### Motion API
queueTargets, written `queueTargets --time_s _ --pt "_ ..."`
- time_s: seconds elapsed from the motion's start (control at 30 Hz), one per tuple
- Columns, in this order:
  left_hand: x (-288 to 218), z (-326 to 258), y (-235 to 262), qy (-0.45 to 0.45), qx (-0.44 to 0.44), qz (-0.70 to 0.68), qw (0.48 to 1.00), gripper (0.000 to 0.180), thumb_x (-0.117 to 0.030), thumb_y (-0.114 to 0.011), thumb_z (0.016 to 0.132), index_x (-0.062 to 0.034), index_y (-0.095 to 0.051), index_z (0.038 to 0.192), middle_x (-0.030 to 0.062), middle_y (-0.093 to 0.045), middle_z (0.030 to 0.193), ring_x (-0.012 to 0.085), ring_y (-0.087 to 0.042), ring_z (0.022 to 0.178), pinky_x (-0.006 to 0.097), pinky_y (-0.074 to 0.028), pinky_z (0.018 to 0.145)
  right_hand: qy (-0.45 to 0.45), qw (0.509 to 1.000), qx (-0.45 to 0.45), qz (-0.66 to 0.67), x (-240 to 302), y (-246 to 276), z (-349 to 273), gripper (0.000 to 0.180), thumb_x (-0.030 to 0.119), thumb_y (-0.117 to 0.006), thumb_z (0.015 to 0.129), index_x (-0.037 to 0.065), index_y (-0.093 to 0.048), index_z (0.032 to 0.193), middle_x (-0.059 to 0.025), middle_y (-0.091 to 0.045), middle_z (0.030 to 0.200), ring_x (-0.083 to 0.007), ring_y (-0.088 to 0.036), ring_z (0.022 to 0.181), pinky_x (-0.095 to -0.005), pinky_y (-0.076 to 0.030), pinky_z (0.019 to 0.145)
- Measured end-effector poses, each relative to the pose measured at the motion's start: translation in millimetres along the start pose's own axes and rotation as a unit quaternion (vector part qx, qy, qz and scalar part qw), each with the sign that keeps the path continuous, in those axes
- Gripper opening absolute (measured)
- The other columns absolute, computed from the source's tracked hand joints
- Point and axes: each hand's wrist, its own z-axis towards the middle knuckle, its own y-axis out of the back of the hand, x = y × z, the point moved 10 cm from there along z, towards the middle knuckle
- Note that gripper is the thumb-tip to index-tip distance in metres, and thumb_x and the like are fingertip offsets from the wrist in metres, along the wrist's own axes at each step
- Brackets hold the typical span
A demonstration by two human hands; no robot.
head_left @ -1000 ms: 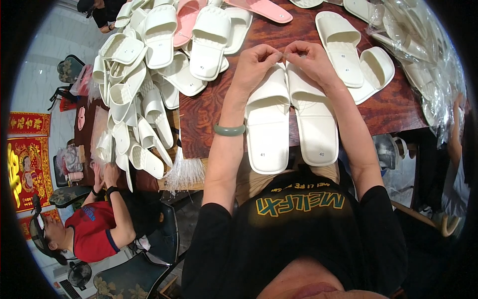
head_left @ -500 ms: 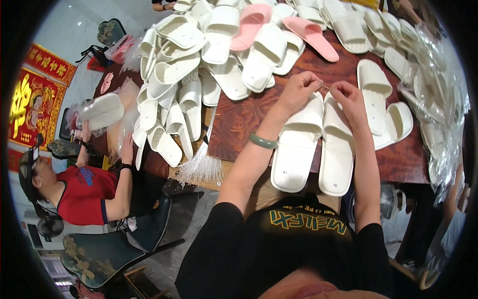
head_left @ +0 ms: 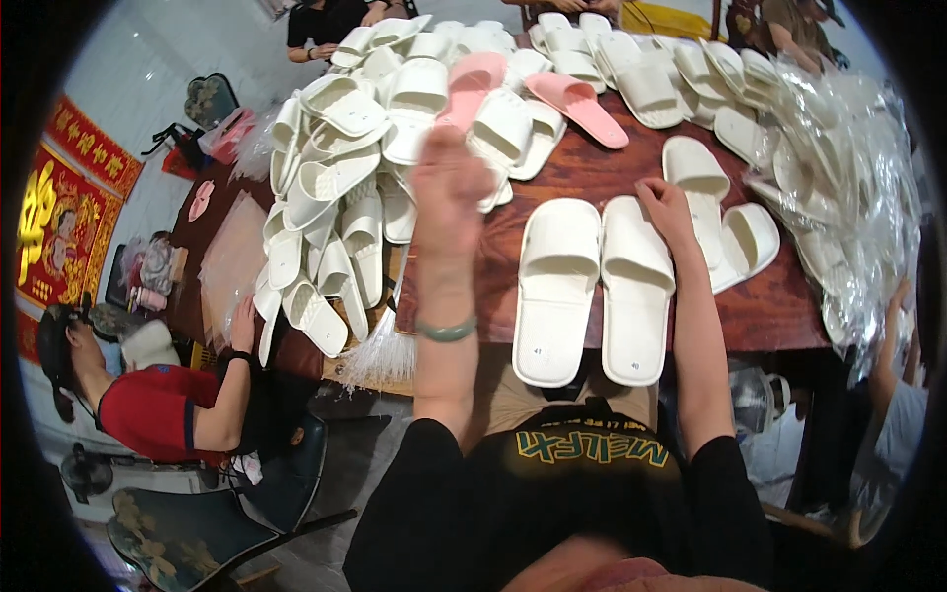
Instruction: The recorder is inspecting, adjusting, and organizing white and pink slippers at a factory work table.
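Two white slippers stand side by side at the near table edge: the left slipper (head_left: 558,247) and the right slipper (head_left: 635,252), toes pointing away from me. My right hand (head_left: 667,212) is at the right slipper's toe, its fingers curled and pressed together; anything between them is too small to make out. My left hand (head_left: 449,187) is raised in front of the slipper heap, and motion smears its fingers. A green bangle (head_left: 446,330) circles my left wrist.
A heap of white slippers (head_left: 335,183) with a pink slipper (head_left: 582,107) covers the far and left table. Plastic-wrapped slippers (head_left: 829,197) line the right side. White fastener strands (head_left: 380,345) hang at the left edge. A co-worker in red (head_left: 163,409) works at left.
My hands were pinched together at the slippers' toes; they have parted. The left hand has swung left toward the heap, while the right stays by the right slipper. The view has shifted slightly.
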Motion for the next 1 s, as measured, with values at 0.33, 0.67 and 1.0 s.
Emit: queueTargets --time_s 0.33,0.67,1.0 --pt "-229.5 -176.5 -120.2 -0.207 0.556 -0.21 0.777 0.011 -0.009 -0.052 0.084 -0.0018 -0.06 0.084 0.0051 -0.055 0.06 0.0098 -0.039 0.041 0.024 -0.026 0.04 0.011 0.999 0.037 -0.035 15.6 -23.1 10.1 0.024 0.021 -0.06 0.085 -0.001 -0.066 0.093 0.0015 -0.061 0.074 -0.0055 -0.051 0.067 -0.0215 -0.042 0.06" --pt "70.9 -131.5 -56.8 0.129 0.257 0.621 0.729 0.051 -0.046 -0.059 0.08 0.004 -0.062 0.083 0.0231 -0.06 0.07 0.0369 -0.061 0.067 0.041 -0.047 0.059 0.013 0.997 0.049 -0.053 4.4 -17.1 3.8 0.027 0.024 -0.06 0.085 -0.001 -0.067 0.095 -0.0013 -0.063 0.077 -0.0073 -0.054 0.07 -0.0222 -0.044 0.064" --pt "153.7 -107.8 -38.9 0.165 0.197 0.681 0.686 0.048 -0.041 -0.053 0.084 0.0034 -0.064 0.071 0.023 -0.061 0.068 0.0376 -0.062 0.068 0.046 -0.048 0.064 0.018 0.997 0.018 -0.072 14.1 -17.5 3.4 0.024 0.021 -0.06 0.082 -0.001 -0.067 0.09 -0.0051 -0.063 0.069 -0.0099 -0.055 0.064 -0.0257 -0.044 0.06"
